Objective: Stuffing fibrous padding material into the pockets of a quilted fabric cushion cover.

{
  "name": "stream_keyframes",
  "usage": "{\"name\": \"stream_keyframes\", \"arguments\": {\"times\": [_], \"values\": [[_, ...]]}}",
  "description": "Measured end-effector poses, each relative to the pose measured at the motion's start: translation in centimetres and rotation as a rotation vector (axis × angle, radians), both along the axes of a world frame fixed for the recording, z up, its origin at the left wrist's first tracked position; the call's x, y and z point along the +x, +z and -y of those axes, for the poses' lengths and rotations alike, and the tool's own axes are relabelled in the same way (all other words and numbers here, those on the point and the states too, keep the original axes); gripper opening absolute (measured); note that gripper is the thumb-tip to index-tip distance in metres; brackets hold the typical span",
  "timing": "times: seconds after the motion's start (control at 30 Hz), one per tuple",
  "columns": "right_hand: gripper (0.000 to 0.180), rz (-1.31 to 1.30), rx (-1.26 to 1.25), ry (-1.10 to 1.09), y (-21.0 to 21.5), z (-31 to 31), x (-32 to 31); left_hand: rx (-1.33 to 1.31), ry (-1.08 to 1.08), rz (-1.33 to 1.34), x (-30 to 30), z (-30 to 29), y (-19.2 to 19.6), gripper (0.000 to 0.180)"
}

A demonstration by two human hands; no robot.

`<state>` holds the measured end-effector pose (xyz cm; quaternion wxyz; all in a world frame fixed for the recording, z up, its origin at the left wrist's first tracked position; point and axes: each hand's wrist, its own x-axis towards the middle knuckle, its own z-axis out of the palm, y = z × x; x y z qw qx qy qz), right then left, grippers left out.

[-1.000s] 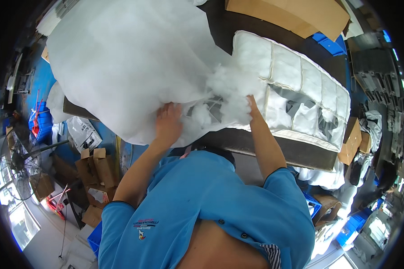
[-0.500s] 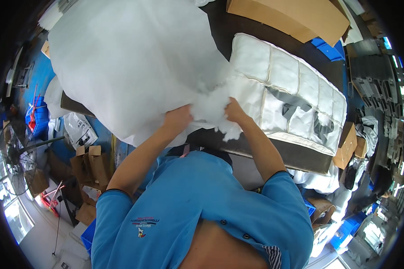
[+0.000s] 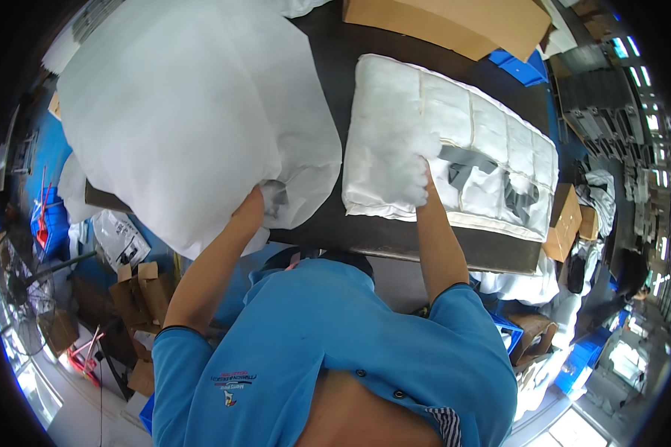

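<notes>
A loose clump of white fluffy fibre stuffing (image 3: 402, 153) lies over the left part of a white quilted cushion panel (image 3: 492, 119). My right hand (image 3: 427, 173) is sunk into the edge of the clump and grips it, most of the fingers covered by fluff. At the mouth of a large white bag (image 3: 171, 112), my left hand (image 3: 252, 208) touches the thin sheet. Its fingers are hidden by the bag, next to a greyish patch at the opening. Along the cushion panel run stitched pockets, and grey material shows through gaps on its near side.
Both the bag and the panel lie on a dark table (image 3: 328, 231). Beyond the panel are a big cardboard box (image 3: 447, 26) and a blue bin (image 3: 520, 68). A fan (image 3: 22, 276) and open cartons (image 3: 145, 294) stand at left; another carton (image 3: 563, 223) is past the table's right end.
My hands have moved apart. The right one has carried the stuffing rightward onto the cushion panel, while the left has left the clump and moved to the bag's mouth.
</notes>
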<state>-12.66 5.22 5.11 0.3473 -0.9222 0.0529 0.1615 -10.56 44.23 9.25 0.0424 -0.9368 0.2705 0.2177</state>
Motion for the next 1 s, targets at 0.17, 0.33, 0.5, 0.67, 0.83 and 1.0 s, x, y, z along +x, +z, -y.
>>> {"name": "stream_keyframes", "arguments": {"times": [0.17, 0.33, 0.5, 0.67, 0.83, 1.0], "values": [[0.038, 0.099, 0.142, -0.152, 2.5, -1.7, -0.3, 0.074, 0.063, -0.105, -3.2, 5.8, 7.5, 0.07], [0.039, 0.18, 0.323, -0.205, 4.6, -11.5, -0.8, -0.573, -0.099, 0.31, -0.7, 9.4, 6.7, 0.086], [0.034, 0.046, 0.26, 0.066, -8.2, -4.2, -1.0, -0.132, -0.023, -0.222, 0.8, 7.7, 3.0, 0.046], [0.034, 0.07, 0.312, -0.117, -6.6, 2.5, -5.4, -0.091, 0.658, -0.118, -0.6, 1.8, -3.7, 0.053], [0.033, 0.115, 0.468, -0.109, -3.7, 2.8, 1.8, -0.038, 0.589, -0.149, 2.4, -16.7, -17.9, 0.064], [0.032, 0.139, 0.511, -0.439, -2.7, 11.1, -4.5, 0.306, -0.036, -0.113, -2.3, 1.6, 4.0, 0.059]]}}
